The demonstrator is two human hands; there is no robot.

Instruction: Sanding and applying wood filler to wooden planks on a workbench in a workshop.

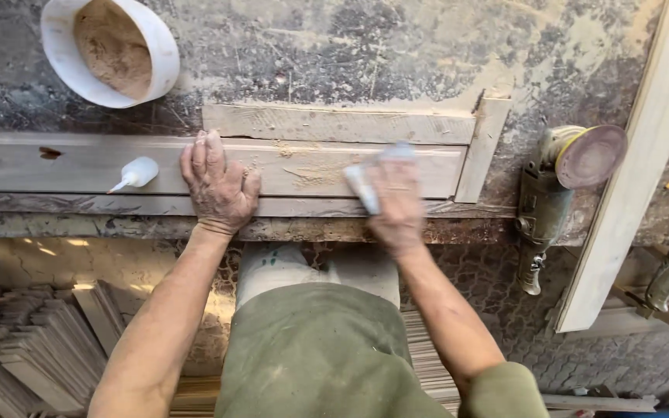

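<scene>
while left hand [218, 186] lies flat, open on plank [63, 164] | right hand [396, 197] grip closed around pale block [361, 186], blurred

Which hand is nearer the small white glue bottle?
Left. The left hand rests flat on the plank just right of the small white glue bottle; the right hand is farther right.

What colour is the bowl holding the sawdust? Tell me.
White bowl, seen best in the head view.

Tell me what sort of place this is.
Most likely a woodworking shop. A dusty workbench carries a long wooden board, a disc sander lies beside it, and a white bowl of sawdust sits above. The left hand presses the board; the right hand rubs it with a pale block.
</scene>
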